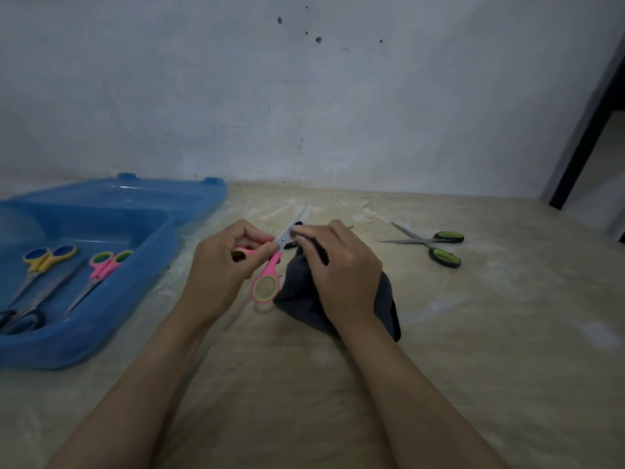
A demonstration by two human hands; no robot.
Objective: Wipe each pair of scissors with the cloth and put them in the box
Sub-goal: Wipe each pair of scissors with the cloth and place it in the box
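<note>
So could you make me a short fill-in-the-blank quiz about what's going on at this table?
1. The left hand holds pink scissors while the right hand holds a dark ____.
2. The blue box already holds ____ pairs of scissors.
3. The black-and-green scissors lie on the table with their blades ____.

Missing words: cloth; three; open

A dim, bluish scene is shown, softly lit with no strong shadows. Slight glare is seen on the far lid of the blue box [128,194]. Edges are bent by wide-angle distortion, and fine detail is smeared.
</note>
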